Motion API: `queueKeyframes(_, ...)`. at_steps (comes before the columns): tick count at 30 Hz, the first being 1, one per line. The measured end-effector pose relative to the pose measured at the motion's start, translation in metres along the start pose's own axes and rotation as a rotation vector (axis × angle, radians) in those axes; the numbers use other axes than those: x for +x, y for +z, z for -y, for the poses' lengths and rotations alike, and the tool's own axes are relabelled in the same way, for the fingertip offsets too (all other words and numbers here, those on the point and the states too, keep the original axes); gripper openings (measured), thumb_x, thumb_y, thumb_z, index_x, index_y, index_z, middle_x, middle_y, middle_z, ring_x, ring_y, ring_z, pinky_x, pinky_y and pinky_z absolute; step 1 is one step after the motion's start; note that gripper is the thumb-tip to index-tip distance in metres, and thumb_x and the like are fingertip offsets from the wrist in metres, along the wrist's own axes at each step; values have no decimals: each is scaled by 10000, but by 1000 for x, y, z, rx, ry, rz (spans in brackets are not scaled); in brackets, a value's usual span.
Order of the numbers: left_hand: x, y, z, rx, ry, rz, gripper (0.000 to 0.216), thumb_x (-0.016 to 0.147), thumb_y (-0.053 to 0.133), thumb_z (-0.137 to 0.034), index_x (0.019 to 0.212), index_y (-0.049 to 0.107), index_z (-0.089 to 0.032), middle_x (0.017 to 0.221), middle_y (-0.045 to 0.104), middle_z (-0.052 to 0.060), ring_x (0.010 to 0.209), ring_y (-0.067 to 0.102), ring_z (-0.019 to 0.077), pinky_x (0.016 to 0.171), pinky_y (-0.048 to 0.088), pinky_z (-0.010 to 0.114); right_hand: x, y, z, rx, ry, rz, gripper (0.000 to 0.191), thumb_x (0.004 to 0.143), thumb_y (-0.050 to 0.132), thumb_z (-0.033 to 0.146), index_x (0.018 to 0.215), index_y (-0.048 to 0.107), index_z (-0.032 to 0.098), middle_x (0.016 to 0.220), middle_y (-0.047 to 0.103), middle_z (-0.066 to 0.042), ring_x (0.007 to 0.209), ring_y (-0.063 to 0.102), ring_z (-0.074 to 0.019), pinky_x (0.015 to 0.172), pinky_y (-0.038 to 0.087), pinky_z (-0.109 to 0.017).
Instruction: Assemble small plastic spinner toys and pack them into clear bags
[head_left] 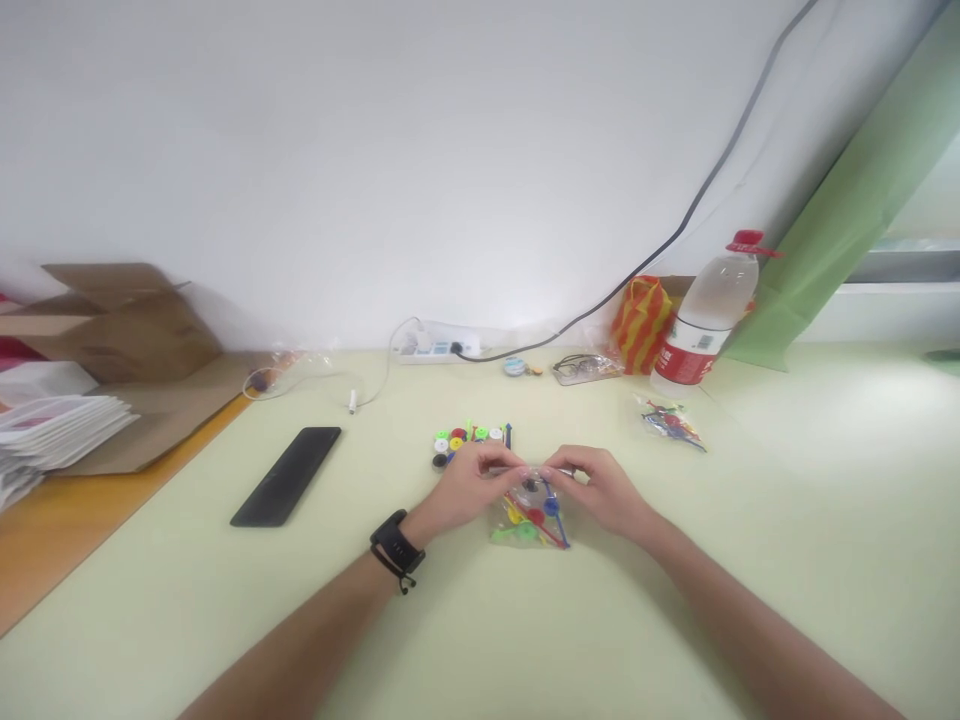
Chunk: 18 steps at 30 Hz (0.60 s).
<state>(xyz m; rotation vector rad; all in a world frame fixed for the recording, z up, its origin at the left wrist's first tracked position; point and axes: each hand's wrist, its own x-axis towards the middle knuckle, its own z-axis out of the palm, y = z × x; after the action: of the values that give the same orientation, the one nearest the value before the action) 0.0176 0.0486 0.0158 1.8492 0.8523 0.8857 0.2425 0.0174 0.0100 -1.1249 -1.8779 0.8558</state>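
My left hand (469, 485) and my right hand (596, 485) both pinch the top edge of a small clear plastic bag (531, 510) that lies on the pale green table (480, 620). The bag holds colourful plastic pieces: red, yellow, green and blue. My left wrist wears a black watch (396, 548). Just beyond my left hand sits a loose cluster of colourful round pieces (465, 443), green, red, white and black, touching the table.
A black phone (287, 474) lies to the left. Another small bag of coloured parts (671, 422) rests at the right, near a water bottle (705, 330) and an orange-yellow pouch (639, 325). A power strip (439, 348) and cables run along the wall. Cardboard (120, 320) and papers (52, 430) sit far left.
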Motion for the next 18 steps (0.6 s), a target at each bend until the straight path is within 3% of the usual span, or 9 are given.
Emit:
queueKeyframes(5, 1, -4, 1, -29, -55, 21, 295, 849, 774, -451, 815, 797, -159, 805, 742, 76, 734, 647, 178, 664, 498, 275, 1, -12, 1, 10, 35, 69, 334, 948, 628, 477, 788, 751, 211, 745, 727, -28, 679, 601, -177, 630, 469, -290)
queueKeyframes(9, -1, -6, 1, 75, -46, -2, 318, 828, 789, -476, 761, 777, -165, 733, 704, 46, 652, 571, 141, 581, 423, 251, 0, -21, -1, 42, 75, 136, 342, 923, 665, 477, 746, 749, 196, 658, 678, -12, 581, 541, -146, 561, 458, -274)
queueKeyframes(15, -2, -1, 3, 27, -48, 31, 372, 813, 789, -512, 750, 763, -146, 685, 685, 44, 617, 551, 135, 557, 408, 249, 1, -14, 0, 135, 15, 120, 294, 897, 706, 489, 882, 811, 214, 859, 756, -71, 779, 672, -215, 686, 548, -320)
queueKeyframes(18, -2, -1, 4, 12, -64, 48, 365, 807, 796, -508, 744, 762, -150, 695, 700, 49, 627, 558, 141, 572, 417, 257, 2, -13, 1, 98, 5, 117, 304, 888, 719, 504, 831, 821, 223, 801, 715, -64, 747, 650, -204, 678, 527, -319)
